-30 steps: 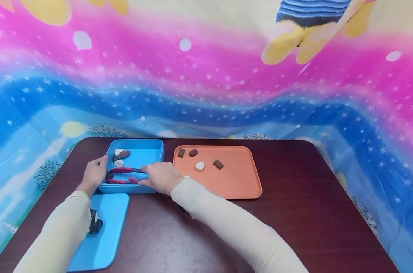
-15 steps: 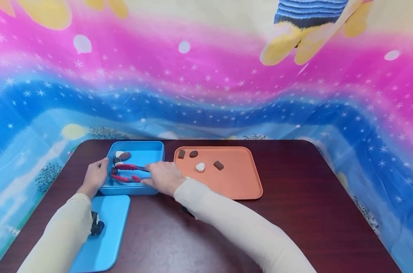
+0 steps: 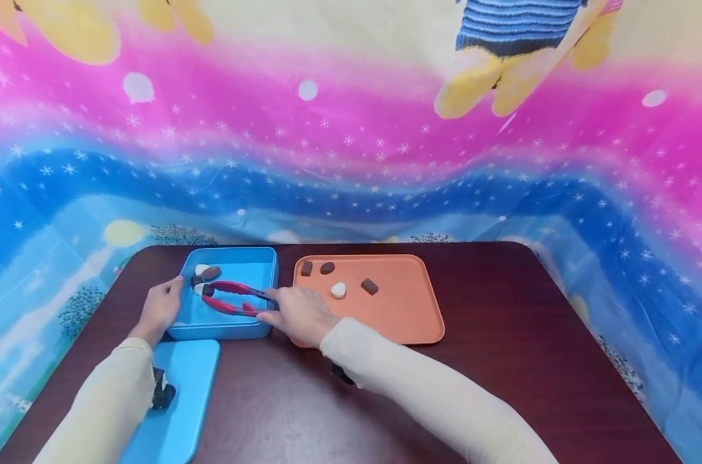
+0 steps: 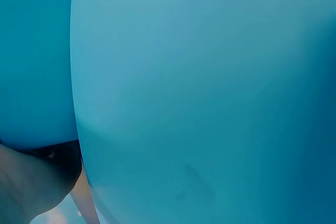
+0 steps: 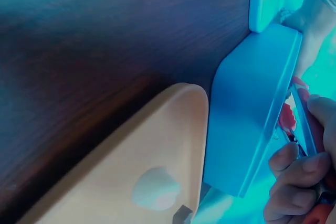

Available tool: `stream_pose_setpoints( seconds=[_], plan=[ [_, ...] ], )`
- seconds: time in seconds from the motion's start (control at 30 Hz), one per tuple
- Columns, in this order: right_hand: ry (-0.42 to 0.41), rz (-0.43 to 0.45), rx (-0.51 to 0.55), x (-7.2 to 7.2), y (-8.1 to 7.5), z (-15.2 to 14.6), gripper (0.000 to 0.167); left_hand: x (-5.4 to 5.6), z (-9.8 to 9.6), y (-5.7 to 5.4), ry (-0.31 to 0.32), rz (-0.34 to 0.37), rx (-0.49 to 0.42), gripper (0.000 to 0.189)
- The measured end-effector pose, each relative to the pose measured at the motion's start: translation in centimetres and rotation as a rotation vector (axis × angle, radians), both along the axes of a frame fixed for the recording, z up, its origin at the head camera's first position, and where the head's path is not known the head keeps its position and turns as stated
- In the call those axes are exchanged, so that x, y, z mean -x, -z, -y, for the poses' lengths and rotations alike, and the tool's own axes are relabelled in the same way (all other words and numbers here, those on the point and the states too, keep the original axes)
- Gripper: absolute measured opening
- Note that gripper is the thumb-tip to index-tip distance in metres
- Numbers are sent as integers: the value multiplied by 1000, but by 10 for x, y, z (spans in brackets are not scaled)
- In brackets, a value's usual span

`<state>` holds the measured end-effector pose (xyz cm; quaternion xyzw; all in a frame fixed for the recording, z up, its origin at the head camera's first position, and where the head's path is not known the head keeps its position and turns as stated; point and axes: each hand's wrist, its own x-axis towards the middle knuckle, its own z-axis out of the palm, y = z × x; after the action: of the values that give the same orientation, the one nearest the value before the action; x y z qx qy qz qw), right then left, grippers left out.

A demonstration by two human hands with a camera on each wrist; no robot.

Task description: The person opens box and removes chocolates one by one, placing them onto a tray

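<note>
My left hand (image 3: 161, 308) holds the left edge of a blue box (image 3: 223, 331) at the back left of the table. My right hand (image 3: 302, 313) grips red-and-black tongs (image 3: 230, 286), their arms parted and their red tips over the inside of the box. Right at the tips is a dark brown chocolate piece (image 3: 208, 290), close to a white piece (image 3: 199, 289). Behind them in the box lie a brown oval piece (image 3: 211, 272) and another white piece. In the right wrist view, my curled fingers (image 5: 294, 182) wrap the tongs beside the box wall.
An orange tray (image 3: 397, 325) right of the box carries a white piece (image 3: 338, 290), a brown block (image 3: 369, 286) and two more brown pieces. A blue lid (image 3: 185, 380) lies in front of the box, under my left forearm. A patterned cloth hangs behind the table.
The tongs and right hand have moved right, and the dark piece at the tips has shifted right with them, from the box's left wall. My left hand keeps its place on the box.
</note>
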<state>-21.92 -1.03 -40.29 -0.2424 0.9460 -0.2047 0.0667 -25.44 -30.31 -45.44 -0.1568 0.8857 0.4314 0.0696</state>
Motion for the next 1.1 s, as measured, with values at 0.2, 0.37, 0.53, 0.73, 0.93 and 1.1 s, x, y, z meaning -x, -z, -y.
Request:
stream_pose_setpoints(
  seconds=[0.2, 0.37, 0.53, 0.73, 0.93, 1.1],
  plan=[
    [0, -1, 66, -9, 1, -12, 56, -2, -1, 1, -3, -10, -5, 71],
    [9, -21, 93, -14, 0, -19, 56, -3, -1, 1, -2, -14, -1, 71],
    [23, -56, 118, -18, 2, -27, 56, -1, 1, 1, -5, -2, 10, 74],
    [44, -53, 150, -22, 2, -39, 58, 0, 0, 3, -3, 12, 18, 74],
    [60, -26, 211, -29, 1, -54, 56, -1, 0, 2, 2, 0, 22, 74],
    [87, -13, 244, -32, 4, -67, 54, -1, -1, -1, 4, -3, 22, 73]
  ],
)
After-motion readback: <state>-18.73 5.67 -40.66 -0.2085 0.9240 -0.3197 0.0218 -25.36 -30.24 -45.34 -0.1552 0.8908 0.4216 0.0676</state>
